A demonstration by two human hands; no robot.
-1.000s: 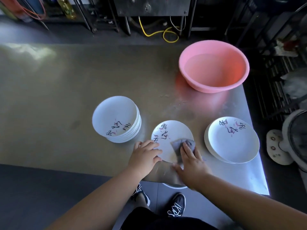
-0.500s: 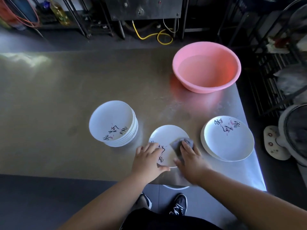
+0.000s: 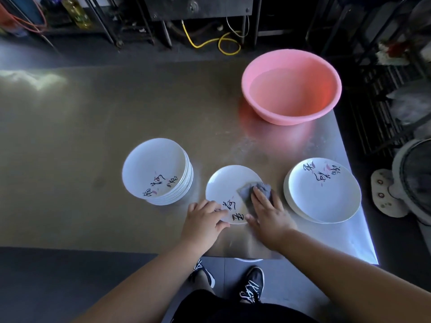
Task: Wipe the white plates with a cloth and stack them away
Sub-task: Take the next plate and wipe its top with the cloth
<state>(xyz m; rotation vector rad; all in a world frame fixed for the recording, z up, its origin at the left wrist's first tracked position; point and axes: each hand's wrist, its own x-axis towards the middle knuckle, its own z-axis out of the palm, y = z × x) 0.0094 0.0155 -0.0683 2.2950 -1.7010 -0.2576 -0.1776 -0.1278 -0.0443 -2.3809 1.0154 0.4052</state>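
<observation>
1. My right hand (image 3: 268, 215) lies flat, fingers straight, pressing the cloth (image 3: 254, 190) on the plate (image 3: 228, 183), right side.
2. Left hand (image 3: 203, 220) pinches the plate's near rim, fingers on top, thumb at the edge.
3. The plate has turned: its lettering was far, now near me. I judge the wipe is partway round.
4. One stack (image 3: 154, 169) sits left, the other pile (image 3: 326, 194) right, with the basin (image 3: 291, 87) behind.

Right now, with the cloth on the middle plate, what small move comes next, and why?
Probably sweep the grey cloth leftward across the middle plate: the right hand presses it at the right rim, the left hand steadies the near rim.
</observation>
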